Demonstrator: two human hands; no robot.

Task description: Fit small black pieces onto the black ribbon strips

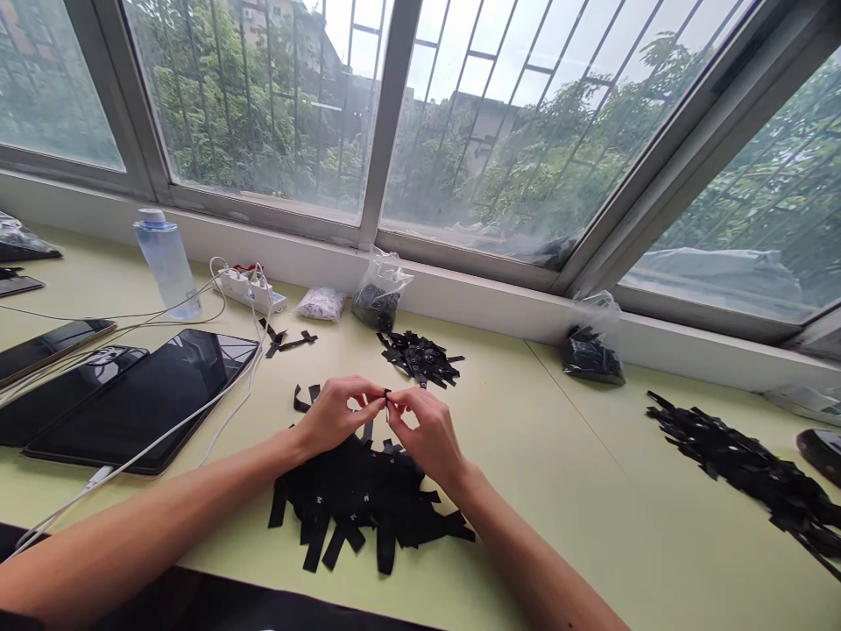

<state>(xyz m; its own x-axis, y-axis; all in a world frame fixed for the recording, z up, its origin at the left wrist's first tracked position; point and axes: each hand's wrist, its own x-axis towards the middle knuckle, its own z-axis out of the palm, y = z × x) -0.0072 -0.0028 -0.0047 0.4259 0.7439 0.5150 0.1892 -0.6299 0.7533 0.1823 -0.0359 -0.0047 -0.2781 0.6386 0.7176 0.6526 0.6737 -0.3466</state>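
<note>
My left hand (pixel 340 409) and my right hand (pixel 424 427) meet above the table, thumbs and fingertips pinched together. Between them they grip a small black fabric strip (pixel 387 405), mostly covered by the fingers. Just below lies a spread heap of black fabric strips (pixel 355 495), some marked with a white letter M. Beyond my hands sits a smaller pile of short black pieces (pixel 424 358) with small pale marks. A curled black strip (pixel 300 399) rests left of my left hand.
Tablets (pixel 151 403), white cables (pixel 229 412), a water bottle (pixel 167 263) and a power strip (pixel 253 289) occupy the left. Along the sill stand a white packet (pixel 321 304) and clear bags of black pieces (pixel 378 302) (pixel 593 350). Another black strip pile (pixel 742 464) lies right.
</note>
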